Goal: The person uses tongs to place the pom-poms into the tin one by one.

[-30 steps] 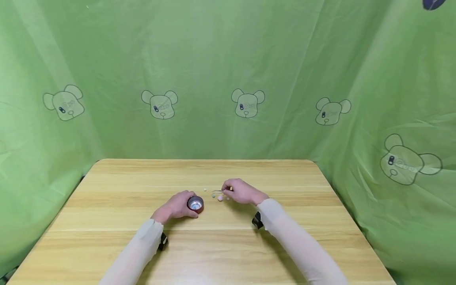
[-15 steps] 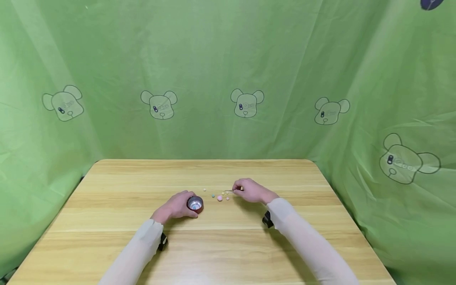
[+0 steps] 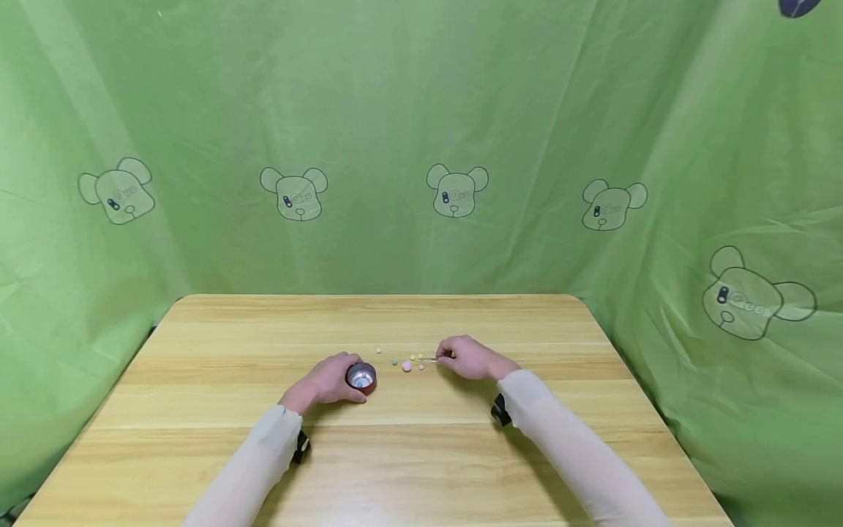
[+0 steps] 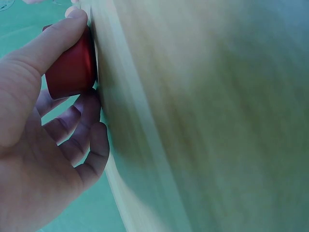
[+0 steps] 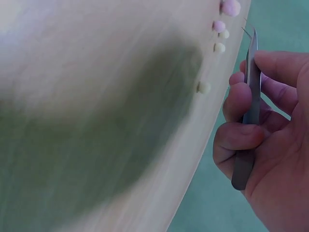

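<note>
My left hand [image 3: 329,379] holds a small round red cup [image 4: 72,67] between thumb and fingers, on the table left of centre. In the head view its mouth faces up and shows a silvery inside; a small bluish patch in there is too small to identify. My right hand [image 3: 473,359] pinches metal tweezers [image 5: 253,92] with bent tips, which point left and stand slightly apart with nothing visible between them. Just left of the tips lie a small pink ball [image 3: 421,367], a bigger pink ball [image 3: 406,367] and two yellow balls [image 3: 413,357].
A teal ball [image 3: 394,362] lies between the cup and the pink balls. Farther back sits a pale ball [image 3: 378,351]. The wooden table [image 3: 408,454] is bordered by a green curtain [image 3: 375,241] at the back and both sides.
My right hand has drawn back to the right with the tweezers, uncovering the yellow balls and small pink ball. The left hand and cup have stayed in place.
</note>
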The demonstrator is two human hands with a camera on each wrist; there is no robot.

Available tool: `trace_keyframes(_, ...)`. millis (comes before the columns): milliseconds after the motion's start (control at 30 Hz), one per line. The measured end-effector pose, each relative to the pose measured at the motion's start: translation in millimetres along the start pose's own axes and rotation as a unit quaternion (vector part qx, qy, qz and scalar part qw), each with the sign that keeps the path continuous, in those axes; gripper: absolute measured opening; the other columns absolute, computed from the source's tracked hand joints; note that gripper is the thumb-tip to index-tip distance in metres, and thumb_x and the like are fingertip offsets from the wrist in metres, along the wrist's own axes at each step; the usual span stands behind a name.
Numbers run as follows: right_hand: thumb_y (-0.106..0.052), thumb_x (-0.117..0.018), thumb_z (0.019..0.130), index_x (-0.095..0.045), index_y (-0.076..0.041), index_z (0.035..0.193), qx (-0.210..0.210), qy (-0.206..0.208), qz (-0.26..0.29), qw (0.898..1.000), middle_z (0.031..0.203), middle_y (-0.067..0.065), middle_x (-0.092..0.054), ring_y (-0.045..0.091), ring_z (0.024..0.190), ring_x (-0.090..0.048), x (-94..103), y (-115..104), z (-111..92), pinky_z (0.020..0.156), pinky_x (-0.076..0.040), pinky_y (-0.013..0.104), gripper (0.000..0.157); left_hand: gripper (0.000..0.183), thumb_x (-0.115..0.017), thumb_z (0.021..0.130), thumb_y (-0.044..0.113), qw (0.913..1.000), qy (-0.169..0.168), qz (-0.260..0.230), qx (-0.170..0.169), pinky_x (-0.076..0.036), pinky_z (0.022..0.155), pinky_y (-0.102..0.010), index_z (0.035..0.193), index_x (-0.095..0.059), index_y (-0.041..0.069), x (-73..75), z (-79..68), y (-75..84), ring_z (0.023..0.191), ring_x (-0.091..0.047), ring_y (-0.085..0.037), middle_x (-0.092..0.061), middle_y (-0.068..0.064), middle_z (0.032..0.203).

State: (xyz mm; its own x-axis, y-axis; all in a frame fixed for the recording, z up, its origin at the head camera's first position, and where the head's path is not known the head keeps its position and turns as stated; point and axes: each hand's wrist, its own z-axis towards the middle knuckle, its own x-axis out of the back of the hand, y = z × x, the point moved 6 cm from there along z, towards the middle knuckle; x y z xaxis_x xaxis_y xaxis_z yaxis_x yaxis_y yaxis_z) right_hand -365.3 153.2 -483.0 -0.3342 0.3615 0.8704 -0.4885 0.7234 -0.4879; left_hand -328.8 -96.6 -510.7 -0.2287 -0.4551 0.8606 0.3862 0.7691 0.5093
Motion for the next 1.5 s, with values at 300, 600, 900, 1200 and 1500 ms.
trace_keyframes(300,-0.013,-0.058,0.094,-0.065,-0.009,0.095,0.010,0.004,-0.005,1.000,0.086,-0.004,-0.060,0.011,0.079,-0.053,-4.7,7,0,0.075,-0.046,0.031,0.008,0.058,-0.086,0.066,0.033,1.0000,0.006,-0.002,0.002,-0.044,0.085,-0.042,0.111,-0.058,0.010,0.1,0.7,0.5,0.093,-0.055,-0.021,-0.058,-0.003,0.101)
trace_keyframes(600,-0.013,-0.058,0.094,-0.065,-0.010,0.094,0.017,0.003,-0.014,1.000,0.086,-0.003,-0.061,0.010,0.077,-0.053,-7.6,8,0,0.073,-0.045,0.030,0.008,0.057,-0.086,0.066,0.034,1.0000,0.005,0.001,0.003,-0.044,0.084,-0.041,0.111,-0.058,0.011,-0.6,1.0,-0.8,0.092,-0.055,-0.020,-0.057,-0.002,0.101)
trace_keyframes(900,-0.013,-0.057,0.094,-0.065,-0.008,0.095,0.013,-0.001,-0.008,1.000,0.087,-0.002,-0.061,0.011,0.078,-0.052,-9.6,9,1,0.074,-0.045,0.031,0.009,0.057,-0.086,0.067,0.034,0.9999,0.001,-0.006,0.011,-0.044,0.085,-0.042,0.111,-0.058,0.011,0.1,0.5,-0.4,0.093,-0.055,-0.020,-0.057,-0.003,0.102)
trace_keyframes(1200,-0.013,-0.057,0.094,-0.065,-0.009,0.095,0.018,-0.001,-0.021,1.000,0.086,-0.004,-0.060,0.010,0.077,-0.051,-11.8,8,2,0.073,-0.044,0.031,0.009,0.057,-0.086,0.067,0.034,0.9999,-0.004,-0.003,0.011,-0.044,0.085,-0.041,0.111,-0.057,0.012,-0.7,0.5,-1.2,0.093,-0.055,-0.020,-0.057,-0.002,0.101)
trace_keyframes(1500,-0.013,-0.057,0.094,-0.065,-0.011,0.094,0.016,-0.009,-0.026,0.999,0.085,-0.004,-0.060,0.011,0.075,-0.051,-14.1,9,3,0.071,-0.044,0.031,0.008,0.057,-0.086,0.067,0.034,0.9997,-0.003,-0.007,0.023,-0.044,0.085,-0.040,0.111,-0.058,0.013,0.0,1.1,-2.4,0.093,-0.055,-0.018,-0.057,0.000,0.101)
